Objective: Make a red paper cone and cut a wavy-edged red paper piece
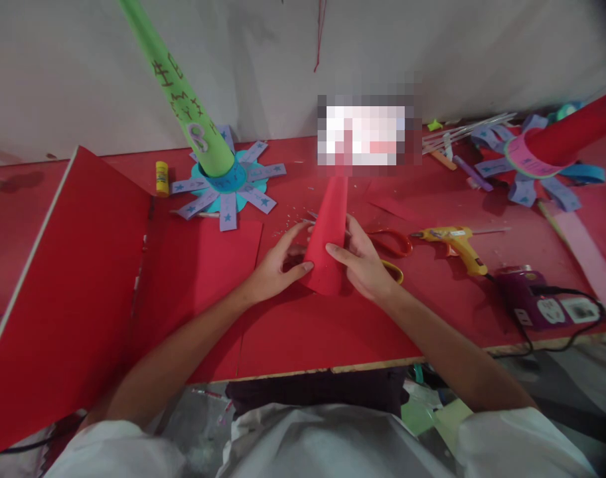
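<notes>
A red paper cone [327, 229] stands near the middle of the red table, its wide end toward me and its narrow tip pointing away. My left hand [279, 269] curves around its left side, thumb at the lower edge. On the right side, my right hand [365, 264] wraps the cone with its thumb lying on the front. Both hands hold the cone between them. Red-handled scissors [399, 243] and a yellow handle [393, 271] lie just beyond my right hand, partly hidden by it.
A green cone [210, 143] on a blue base stands at the back left, beside a glue stick [162, 178]. A yellow glue gun [454, 244] and purple tin [529, 299] lie right. A red board [68, 279] rises at left; another red cone [576, 133] leans at far right.
</notes>
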Action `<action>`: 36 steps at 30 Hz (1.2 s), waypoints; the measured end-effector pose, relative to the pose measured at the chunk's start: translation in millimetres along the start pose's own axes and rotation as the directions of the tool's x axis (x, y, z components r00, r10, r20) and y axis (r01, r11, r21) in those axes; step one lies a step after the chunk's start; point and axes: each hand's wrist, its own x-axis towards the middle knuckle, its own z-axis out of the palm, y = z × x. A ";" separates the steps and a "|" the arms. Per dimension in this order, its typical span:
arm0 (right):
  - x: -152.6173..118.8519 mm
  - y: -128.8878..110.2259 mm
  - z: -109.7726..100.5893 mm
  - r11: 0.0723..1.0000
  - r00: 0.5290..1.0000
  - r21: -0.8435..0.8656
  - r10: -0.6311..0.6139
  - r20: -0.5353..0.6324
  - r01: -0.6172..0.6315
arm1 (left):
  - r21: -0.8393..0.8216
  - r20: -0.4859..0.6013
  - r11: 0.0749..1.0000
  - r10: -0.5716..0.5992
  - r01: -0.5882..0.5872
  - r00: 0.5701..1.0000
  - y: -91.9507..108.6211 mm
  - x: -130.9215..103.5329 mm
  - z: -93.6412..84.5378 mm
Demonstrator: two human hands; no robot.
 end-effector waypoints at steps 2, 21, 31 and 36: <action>0.0 0.1 -0.3 1.000 1.000 -0.011 -0.004 -0.003 0.004 | 0.002 0.002 1.000 0.010 -0.010 1.000 0.9 -0.1 0.1; 4.4 6.1 -3.8 0.988 0.991 -0.128 -0.097 -0.087 0.085 | 0.072 0.022 0.997 0.040 -0.041 0.999 6.8 0.2 2.4; 1.8 6.1 -5.5 0.931 0.989 -0.333 -0.136 0.058 0.147 | -0.103 -0.017 0.993 0.062 -0.064 0.998 -6.3 3.2 -1.4; 0.9 4.3 -7.7 0.931 0.990 -0.345 -0.081 0.116 0.116 | -0.130 -0.062 0.983 0.119 -0.127 0.991 -8.4 10.2 -5.5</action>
